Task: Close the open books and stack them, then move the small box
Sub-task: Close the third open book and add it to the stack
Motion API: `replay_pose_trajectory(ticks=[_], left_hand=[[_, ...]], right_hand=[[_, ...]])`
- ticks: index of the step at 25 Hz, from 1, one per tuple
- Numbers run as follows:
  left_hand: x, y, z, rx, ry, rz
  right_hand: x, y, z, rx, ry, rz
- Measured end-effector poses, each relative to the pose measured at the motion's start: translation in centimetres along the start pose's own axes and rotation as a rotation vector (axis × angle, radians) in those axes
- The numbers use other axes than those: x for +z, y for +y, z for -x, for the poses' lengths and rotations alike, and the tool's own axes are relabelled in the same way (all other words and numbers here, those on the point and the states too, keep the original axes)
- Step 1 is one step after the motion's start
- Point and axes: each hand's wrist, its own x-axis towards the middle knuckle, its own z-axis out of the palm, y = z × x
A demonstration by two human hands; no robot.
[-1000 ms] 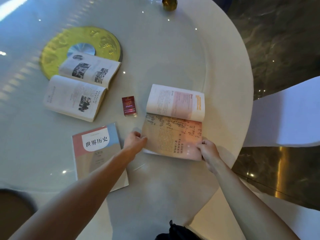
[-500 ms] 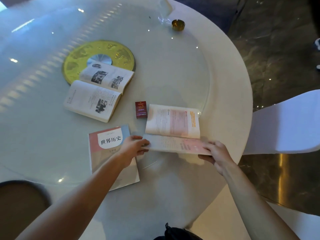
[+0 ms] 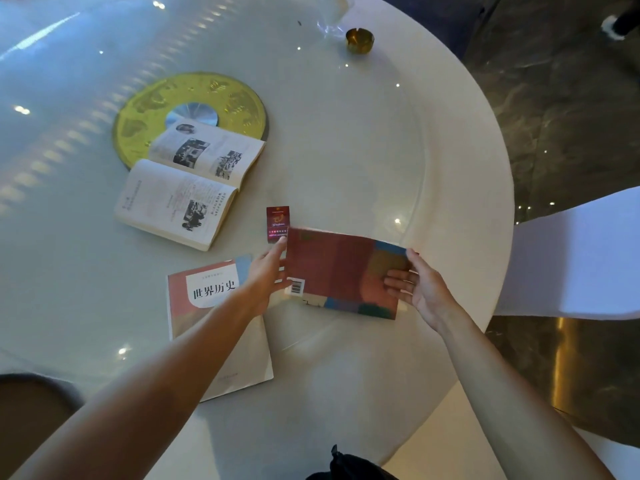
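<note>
A book with a red and blue back cover (image 3: 341,268) is closed and tilted up off the table between my hands. My left hand (image 3: 266,275) grips its left edge and my right hand (image 3: 415,285) holds its right edge. A small dark red box (image 3: 277,224) lies flat just beyond my left fingertips. A closed pink and blue book (image 3: 214,320) with Chinese title lies at the near left, partly under my left forearm. An open book (image 3: 188,183) with photos lies further left, partly over a yellow disc.
The round white table (image 3: 467,202) has a glass turntable with a yellow disc (image 3: 221,95) at its middle. A small brass ashtray (image 3: 360,39) sits at the far edge. A white covered chair (image 3: 581,258) stands to the right, beside dark marble floor.
The book between my hands went from lying open to folded shut, its back cover now facing up. Both hands stayed on its edges.
</note>
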Motion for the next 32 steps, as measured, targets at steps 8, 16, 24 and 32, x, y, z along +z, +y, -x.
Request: replay_pose_trajectory(ticks=[8,16,24,32], left_hand=[[1.0,-3.0,-2.0,-0.033,0.204,-0.429],[0.7,-3.8,-2.2,0.034,0.183,-0.479],[1.4,-4.4,1.2,0.658,-0.118,-1.134],[-2.8,0.1,5.7,0.77,0.081,-0.729]], right_hand=[[-0.3,1.3,-4.7,-0.009,0.257,0.539],[-0.8,4.6,-3.0,0.111,0.143,0.501],[3.0,-1.4,3.3,0.008,-0.056,0.098],[9.9,-4.2,9.2,-0.306,0.003,0.242]])
